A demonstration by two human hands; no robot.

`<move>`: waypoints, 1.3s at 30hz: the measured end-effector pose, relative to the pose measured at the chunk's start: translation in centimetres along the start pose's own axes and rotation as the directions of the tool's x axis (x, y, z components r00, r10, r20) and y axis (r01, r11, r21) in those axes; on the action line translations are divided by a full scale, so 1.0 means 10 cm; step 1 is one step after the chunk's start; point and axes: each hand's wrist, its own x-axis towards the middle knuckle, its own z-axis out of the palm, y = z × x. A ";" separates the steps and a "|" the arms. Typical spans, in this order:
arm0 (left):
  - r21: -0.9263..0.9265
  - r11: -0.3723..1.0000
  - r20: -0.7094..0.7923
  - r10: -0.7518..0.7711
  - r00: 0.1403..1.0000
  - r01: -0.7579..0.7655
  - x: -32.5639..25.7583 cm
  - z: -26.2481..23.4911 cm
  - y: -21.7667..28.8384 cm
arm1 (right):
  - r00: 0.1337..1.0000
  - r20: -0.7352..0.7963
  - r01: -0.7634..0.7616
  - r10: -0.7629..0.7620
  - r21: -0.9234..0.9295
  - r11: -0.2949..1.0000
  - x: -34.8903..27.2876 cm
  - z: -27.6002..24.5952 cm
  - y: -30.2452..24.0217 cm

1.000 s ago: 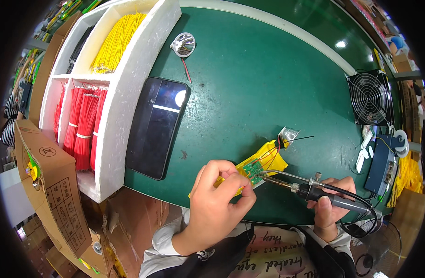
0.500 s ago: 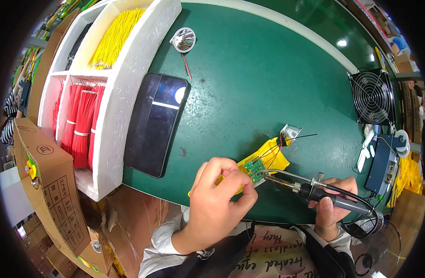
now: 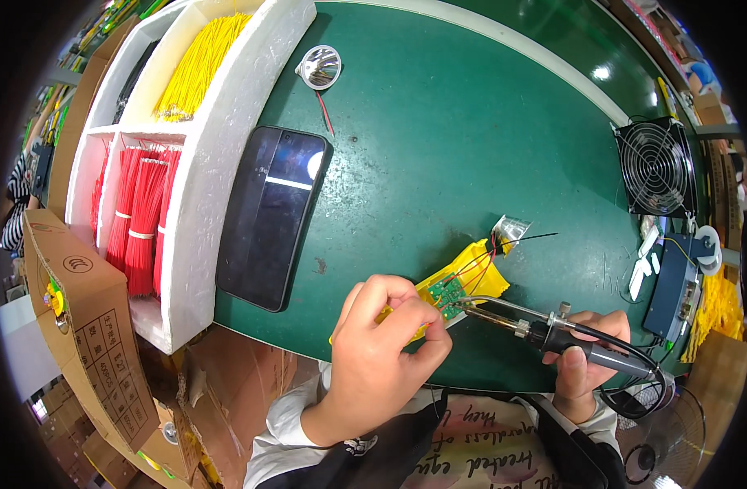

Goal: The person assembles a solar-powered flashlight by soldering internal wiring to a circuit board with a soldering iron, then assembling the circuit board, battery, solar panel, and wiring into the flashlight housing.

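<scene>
1. While the right hand grips a soldering iron, the small green circuit board lies just beyond the left hand's fingertips and slightly to their right, in an open yellow housing on the green table.
2. The iron's tip and the end of the thin curved metal tube beside it reach the board's right-hand edge; whether either actually touches it, I cannot tell.
3. Red and black wires run from the board toward a silver cup at the housing's far end.
4. The left hand covers the near part of the housing. A speck of red shows by its fingertips, too small to identify, so whether they pinch a wire is unclear.
5. The right fingers are partly hidden behind the iron and its black cable.
6. The left hand is raised, back upward, with its fingers curled and thumb and forefinger tips brought close together.
7. The right hand's fingers are closed around the handle, thumb on the near side, the iron pointing left.
</scene>
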 end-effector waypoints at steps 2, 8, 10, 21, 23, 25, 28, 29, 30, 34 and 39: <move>0.003 1.000 0.002 -0.002 1.000 0.002 0.00 0.00 0.00 | 1.000 0.004 0.006 -0.006 -0.008 1.000 -0.01 0.00 0.01; 0.010 1.000 -0.006 -0.004 1.000 0.004 -0.01 0.00 0.01 | 1.000 -0.008 -0.003 0.003 0.011 1.000 -0.05 -0.05 -0.03; 0.004 1.000 -0.011 0.002 1.000 -0.002 -0.03 0.00 0.00 | 0.999 -0.032 -0.014 0.015 0.054 0.998 -0.07 -0.06 -0.06; -0.003 1.000 -0.004 0.003 1.000 -0.003 0.02 -0.01 -0.02 | 0.962 -0.271 0.029 -0.046 -0.066 0.997 -0.03 -0.21 0.00; 0.001 1.000 -0.021 0.030 0.999 -0.030 0.03 -0.03 -0.03 | 0.951 -0.304 0.037 -0.053 -0.058 0.998 -0.02 -0.28 0.03; -0.017 0.999 -0.023 0.042 0.999 -0.042 0.02 -0.06 0.00 | 0.908 -0.416 0.025 -0.055 -0.078 0.997 -0.06 -0.32 0.02; -0.018 0.993 -0.038 0.115 0.993 -0.116 -0.02 -0.04 -0.07 | 0.887 -0.450 0.056 -0.109 -0.130 0.990 -0.11 -0.53 0.17; -0.012 0.991 -0.048 0.133 0.990 -0.134 -0.02 -0.03 -0.10 | 0.869 -0.481 0.058 -0.117 -0.134 0.989 -0.09 -0.58 0.22; -0.012 0.990 -0.051 0.142 0.988 -0.143 -0.05 -0.01 -0.13 | 0.852 -0.511 0.048 -0.115 -0.142 0.989 -0.09 -0.62 0.27; -0.021 0.988 -0.056 0.153 0.987 -0.154 -0.01 0.00 -0.19 | 0.819 -0.567 0.021 -0.092 -0.131 0.991 -0.04 -0.81 0.42; -0.042 0.980 0.003 0.195 0.981 -0.194 0.14 -0.07 -0.24 | 0.798 -0.597 0.004 -0.074 -0.118 0.993 -0.04 -0.93 0.49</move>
